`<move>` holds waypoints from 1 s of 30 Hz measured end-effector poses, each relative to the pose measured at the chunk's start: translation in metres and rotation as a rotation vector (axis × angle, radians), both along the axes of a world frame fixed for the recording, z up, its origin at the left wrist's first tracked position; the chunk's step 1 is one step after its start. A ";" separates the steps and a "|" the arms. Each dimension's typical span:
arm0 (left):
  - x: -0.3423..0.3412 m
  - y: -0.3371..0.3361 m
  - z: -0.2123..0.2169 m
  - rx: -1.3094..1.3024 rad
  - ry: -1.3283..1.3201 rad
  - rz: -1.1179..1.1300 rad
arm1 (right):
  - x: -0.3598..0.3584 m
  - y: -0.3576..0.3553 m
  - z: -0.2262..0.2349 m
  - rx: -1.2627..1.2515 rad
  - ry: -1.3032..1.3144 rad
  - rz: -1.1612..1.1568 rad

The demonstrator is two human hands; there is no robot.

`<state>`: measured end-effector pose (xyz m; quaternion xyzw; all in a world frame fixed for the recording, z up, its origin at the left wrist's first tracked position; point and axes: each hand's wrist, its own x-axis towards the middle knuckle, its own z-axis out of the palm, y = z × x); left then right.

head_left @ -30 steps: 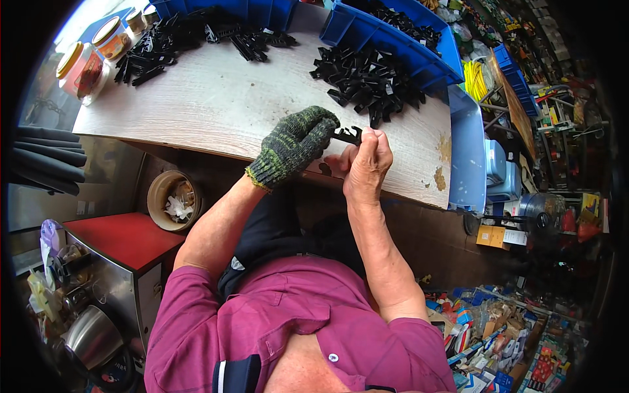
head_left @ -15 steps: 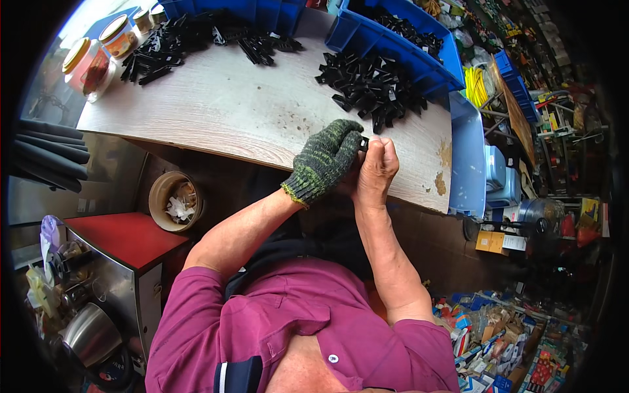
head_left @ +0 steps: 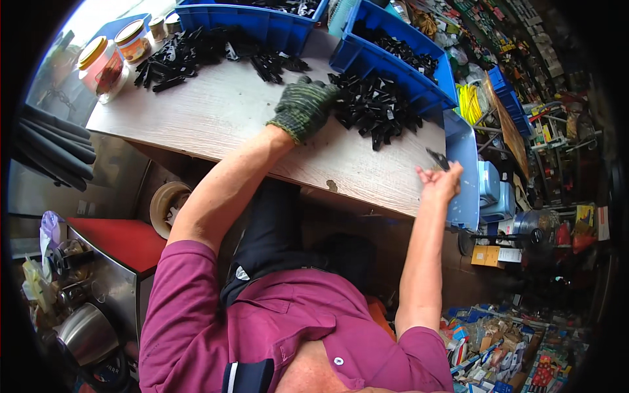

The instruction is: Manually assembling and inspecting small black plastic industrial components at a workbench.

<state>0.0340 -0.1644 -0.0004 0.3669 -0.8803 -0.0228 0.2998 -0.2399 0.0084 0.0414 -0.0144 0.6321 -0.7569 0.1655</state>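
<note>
Gloved left hand (head_left: 306,105) reaching into black plastic parts pile (head_left: 377,108), upper centre of frame; grasp hidden, cannot tell. Bare right hand (head_left: 440,181) pinching one black part (head_left: 437,158) at fingertips, right edge of worktop (head_left: 216,111). Parts likely light, stiff, smooth; pinch across body.

Two yellow-lidded jars with orange labels (head_left: 108,62) stand at the surface's far left corner; colourful small packages (head_left: 517,347) crowd the floor lower right.

Two lidded jars (head_left: 111,62) stand at the wooden workbench's (head_left: 216,118) corner; a steel kettle (head_left: 85,334) sits below.
</note>
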 end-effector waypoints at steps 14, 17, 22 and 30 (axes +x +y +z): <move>0.020 0.019 -0.004 0.427 0.599 -0.012 | 0.076 -0.004 -0.026 0.042 0.050 0.538; 0.026 0.033 0.009 1.209 0.946 -0.154 | 0.102 -0.010 -0.023 -0.037 0.068 0.734; 0.015 0.063 0.016 1.402 0.939 -0.329 | 0.129 -0.027 -0.034 -0.126 0.203 0.913; 0.002 0.094 -0.013 0.931 0.829 -0.303 | 0.131 -0.027 -0.044 -0.077 0.238 0.924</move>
